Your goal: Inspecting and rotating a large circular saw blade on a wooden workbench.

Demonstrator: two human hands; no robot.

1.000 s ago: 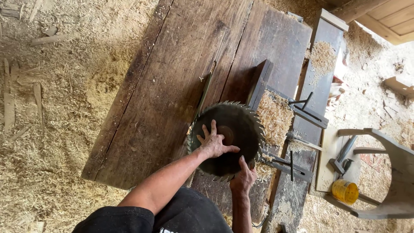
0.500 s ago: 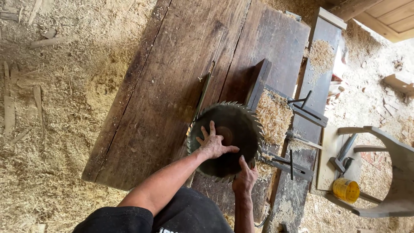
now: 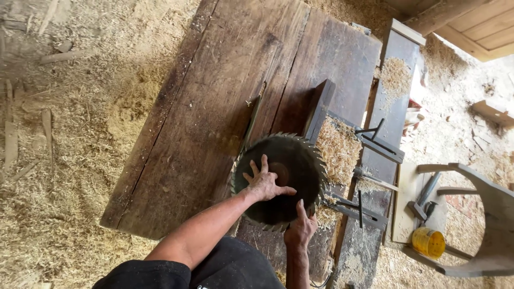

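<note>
Blade: a large dark circular saw blade [image 3: 286, 176] lies flat on a worn wooden table [image 3: 214, 107], near its 5 o'clock corner.
Left hand [image 3: 263, 183]: fingers spread wide, palm pressed on the blade's face.
Right hand [image 3: 301, 227]: grips the toothed rim at 6 o'clock.
Surroundings: sawdust floor [image 3: 64, 134]; yellow tub [image 3: 428, 242] at 3 o'clock.

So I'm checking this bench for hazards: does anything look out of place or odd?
Yes. A large toothed circular saw blade lies loose and flat on the dark wooden table, with the left hand spread on its face and the right hand at its toothed edge, both bare. Sawdust is heaped beside it and covers the floor.
</note>
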